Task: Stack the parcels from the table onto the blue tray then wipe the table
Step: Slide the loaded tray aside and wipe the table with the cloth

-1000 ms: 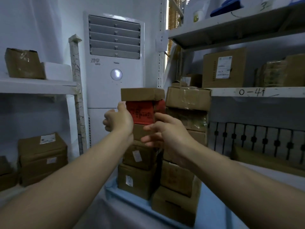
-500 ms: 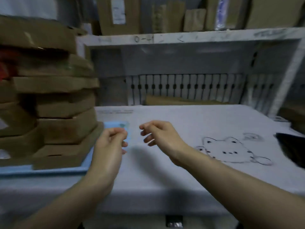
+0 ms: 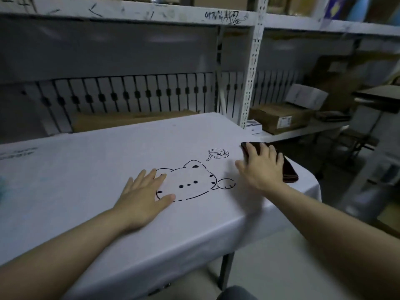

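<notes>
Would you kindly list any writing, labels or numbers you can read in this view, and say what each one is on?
No text here can be read with confidence.
Black handwriting on the shelf beam: scrawled, illegible.
Faint print on the tablecloth at the far left: too blurred.
Label on the flat cardboard box on the low shelf: too small.
Small white box beside the shelf post: markings unreadable.
The bear drawing and cup drawing carry no words.

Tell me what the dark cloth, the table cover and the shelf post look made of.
Cloth: dark, matte folded fabric, probably; soft edges under the right hand. Table cover: pale printed fabric, draping over the edge. Shelf post: white-painted metal, judging by its punched slots and scuffs.
</notes>
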`<state>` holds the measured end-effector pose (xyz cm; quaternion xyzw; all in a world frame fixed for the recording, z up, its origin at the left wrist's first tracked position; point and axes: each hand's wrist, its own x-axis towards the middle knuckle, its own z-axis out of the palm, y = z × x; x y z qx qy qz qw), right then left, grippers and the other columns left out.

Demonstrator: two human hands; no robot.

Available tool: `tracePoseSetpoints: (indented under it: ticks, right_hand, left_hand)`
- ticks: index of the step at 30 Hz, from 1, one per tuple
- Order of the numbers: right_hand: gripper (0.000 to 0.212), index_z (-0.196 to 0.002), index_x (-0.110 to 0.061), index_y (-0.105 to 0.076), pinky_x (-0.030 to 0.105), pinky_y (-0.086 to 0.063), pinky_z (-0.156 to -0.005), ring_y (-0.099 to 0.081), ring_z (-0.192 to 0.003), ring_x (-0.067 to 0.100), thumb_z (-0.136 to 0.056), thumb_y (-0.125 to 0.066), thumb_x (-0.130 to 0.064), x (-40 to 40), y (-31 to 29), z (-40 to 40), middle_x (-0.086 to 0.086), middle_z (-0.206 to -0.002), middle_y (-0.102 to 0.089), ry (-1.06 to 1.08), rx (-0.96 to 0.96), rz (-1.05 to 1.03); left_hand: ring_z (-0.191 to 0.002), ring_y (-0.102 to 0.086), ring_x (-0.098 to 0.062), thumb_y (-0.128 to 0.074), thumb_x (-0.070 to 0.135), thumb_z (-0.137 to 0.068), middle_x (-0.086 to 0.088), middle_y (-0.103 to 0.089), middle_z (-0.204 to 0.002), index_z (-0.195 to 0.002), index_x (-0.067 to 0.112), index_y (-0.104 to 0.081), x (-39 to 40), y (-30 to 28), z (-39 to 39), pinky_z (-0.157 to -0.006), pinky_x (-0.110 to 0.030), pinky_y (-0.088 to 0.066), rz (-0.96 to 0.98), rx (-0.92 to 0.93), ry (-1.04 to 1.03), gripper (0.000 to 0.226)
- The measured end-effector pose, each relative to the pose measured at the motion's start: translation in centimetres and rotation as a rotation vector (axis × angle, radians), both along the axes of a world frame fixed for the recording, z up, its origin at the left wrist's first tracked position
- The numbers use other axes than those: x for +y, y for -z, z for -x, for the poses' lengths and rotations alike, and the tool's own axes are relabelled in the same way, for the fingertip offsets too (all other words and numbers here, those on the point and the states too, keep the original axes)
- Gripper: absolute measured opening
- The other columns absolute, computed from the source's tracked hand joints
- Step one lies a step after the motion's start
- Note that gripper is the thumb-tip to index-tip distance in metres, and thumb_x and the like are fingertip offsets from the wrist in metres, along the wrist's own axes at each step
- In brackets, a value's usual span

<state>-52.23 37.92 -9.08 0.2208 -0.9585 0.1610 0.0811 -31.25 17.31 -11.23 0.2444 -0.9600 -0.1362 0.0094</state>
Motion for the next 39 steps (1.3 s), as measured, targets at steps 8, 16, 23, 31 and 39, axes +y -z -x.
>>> tracePoseSetpoints:
  ticks: [8,16,23,31,39]
  right_hand:
    - [0.055,-0.145,-0.024,-0.039,0.055,-0.020,-0.114,-0.025,-0.138,0.044,-0.097,-0.037,-0.051,-0.7,1.0,5.7,0.024,-0.149,-0.032,0.142,-0.155,-0.283]
    - [0.043,-0.137,-0.023,-0.053,0.046,-0.030,-0.110,-0.032,-0.129,0.039,-0.096,-0.044,-0.035,-8.2,1.4,-0.3,0.018,-0.139,-0.038,-0.249,-0.084,-0.122]
    - [0.052,-0.147,-0.043,-0.038,0.043,-0.031,-0.106,-0.038,-0.125,0.031,-0.097,-0.040,-0.058,-10.2,1.8,-4.6,0.007,-0.132,-0.041,-0.581,0.043,-0.218]
    - [0.051,-0.148,-0.010,-0.038,0.046,-0.025,-0.116,-0.029,-0.139,0.042,-0.101,-0.041,-0.030,-11.8,3.1,-0.8,0.024,-0.151,-0.033,-0.262,-0.114,-0.063]
    - [0.052,-0.153,-0.016,-0.034,0.033,-0.016,-0.119,-0.026,-0.145,0.031,-0.103,-0.043,-0.025,-19.5,2.6,-14.6,0.015,-0.158,-0.031,-0.752,-0.110,-0.058]
  left_hand:
    - [-0.151,-0.008,-0.007,-0.039,0.081,-0.080,0.022,-0.014,-0.161,-0.150,0.047,-0.027,-0.5,-0.8,0.5,-0.121,-0.038,-0.018,0.022,-0.042,-0.052,0.078]
    - [-0.149,-0.014,-0.007,-0.039,0.079,-0.083,0.023,-0.016,-0.160,-0.149,0.048,-0.028,-0.2,-0.7,0.4,-0.114,-0.035,-0.025,0.062,-0.016,-0.061,0.074]
    - [-0.150,-0.016,-0.014,-0.051,0.066,-0.087,0.009,-0.022,-0.162,-0.150,0.037,-0.034,-2.7,-0.2,-2.5,-0.122,-0.032,-0.015,-0.063,0.061,-0.034,0.071]
    - [-0.150,-0.015,-0.013,-0.043,0.064,-0.091,0.008,-0.015,-0.164,-0.154,0.035,-0.023,-5.4,-0.8,-15.5,-0.120,-0.034,-0.019,0.004,-0.110,-0.323,0.072]
    - [-0.150,-0.011,-0.012,-0.044,0.054,-0.097,0.007,-0.017,-0.163,-0.153,0.031,-0.029,-4.5,-0.2,-18.1,-0.121,-0.028,-0.010,-0.035,0.026,-0.299,0.062]
